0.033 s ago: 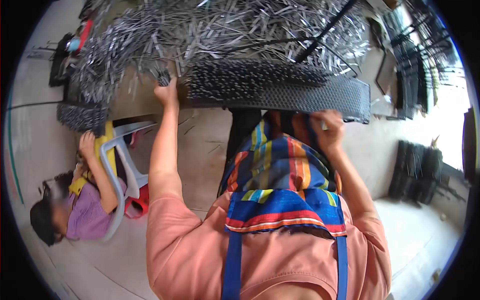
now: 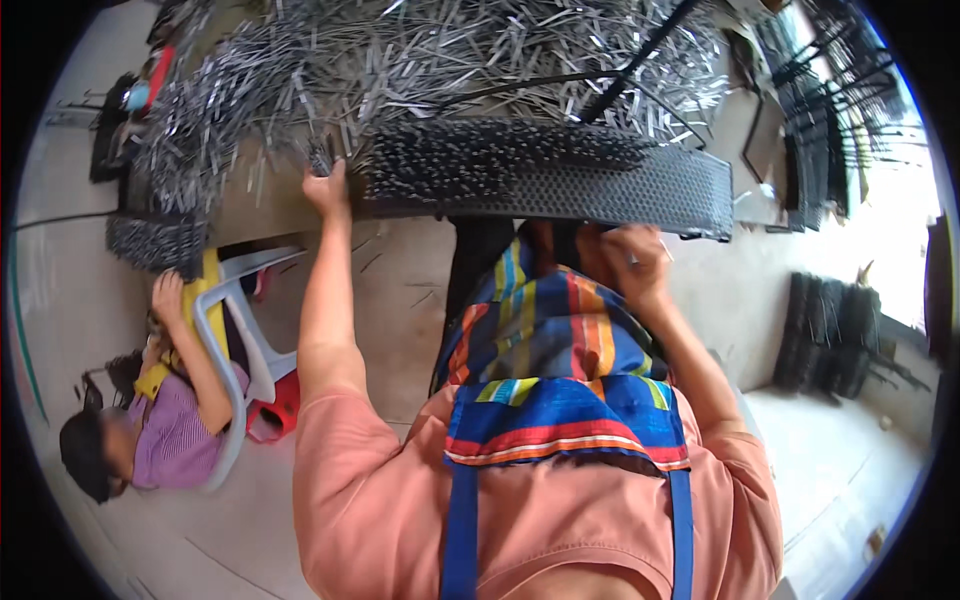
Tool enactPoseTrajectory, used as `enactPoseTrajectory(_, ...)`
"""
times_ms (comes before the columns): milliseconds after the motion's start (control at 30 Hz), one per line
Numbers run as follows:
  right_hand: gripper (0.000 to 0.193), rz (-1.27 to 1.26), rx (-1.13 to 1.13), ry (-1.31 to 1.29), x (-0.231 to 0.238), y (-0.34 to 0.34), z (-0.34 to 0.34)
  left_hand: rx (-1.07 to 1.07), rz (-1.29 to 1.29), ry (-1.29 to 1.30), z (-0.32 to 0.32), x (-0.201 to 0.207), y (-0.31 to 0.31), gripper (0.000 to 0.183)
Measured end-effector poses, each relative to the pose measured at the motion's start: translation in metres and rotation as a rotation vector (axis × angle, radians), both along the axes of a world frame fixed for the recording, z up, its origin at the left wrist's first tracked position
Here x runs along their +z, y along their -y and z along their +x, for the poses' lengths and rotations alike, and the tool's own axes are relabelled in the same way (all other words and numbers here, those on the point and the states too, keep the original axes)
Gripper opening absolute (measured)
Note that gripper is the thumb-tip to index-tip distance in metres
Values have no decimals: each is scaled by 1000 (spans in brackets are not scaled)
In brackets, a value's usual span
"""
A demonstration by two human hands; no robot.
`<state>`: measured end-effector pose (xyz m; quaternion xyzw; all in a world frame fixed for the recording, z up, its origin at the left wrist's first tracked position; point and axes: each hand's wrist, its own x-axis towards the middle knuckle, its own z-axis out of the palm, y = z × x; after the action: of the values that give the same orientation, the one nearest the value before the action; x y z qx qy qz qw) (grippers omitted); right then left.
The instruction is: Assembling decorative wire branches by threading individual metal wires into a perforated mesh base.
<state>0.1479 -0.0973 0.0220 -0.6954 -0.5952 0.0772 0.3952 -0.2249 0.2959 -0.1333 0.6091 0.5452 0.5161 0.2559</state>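
My left hand is closed around a small bundle of thin dark strips, just left of a long perforated black holder. Many short dark pieces stand upright in the holder's holes, crowded over its left and middle; its right end shows bare holes. Below that right end and in front of the apron, my right hand is curled with fingers pinched. A thin pale sliver shows beside its fingers, too small to name. A large heap of loose silvery and dark strips spreads behind the holder.
Black rods cross above the holder. On the left, a person in purple sits on a grey plastic chair by another filled holder. Dark racks and black stacked blocks stand right.
The whole view has shifted slightly. My right hand has moved a little left and down, away from the holder's lower edge. My left hand keeps its bundle.
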Motion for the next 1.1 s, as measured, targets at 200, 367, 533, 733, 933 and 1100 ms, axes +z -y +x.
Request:
enactPoseTrajectory(200, 9, -137, 21, -106, -1, -6, -27, -4, -219, 507, 56, 76, -1, 17)
enactPoseTrajectory(367, 15, -195, 95, -311, 26, -37, -18, -523, -571, 935, 84, 189, 84, 37)
enactPoseTrajectory(533, 39, -90, 262, -664, 58, -89, -10, -934, -1215, 922, 151, 186, 253, 36)
enactPoseTrajectory(733, 62, -628, 698, -1014, 51, -48, -20, -1200, -1387, 943, 167, 180, 327, 39)
enactPoseTrajectory(933, 54, -115, 149, -1719, 15, -22, -22, -999, -1343, 715, 176, 184, 324, 37)
enactPoseTrajectory(1100, 7, -418, -46, -1371, 8, 1, -11, -844, -1302, 679, 204, 157, 306, 31)
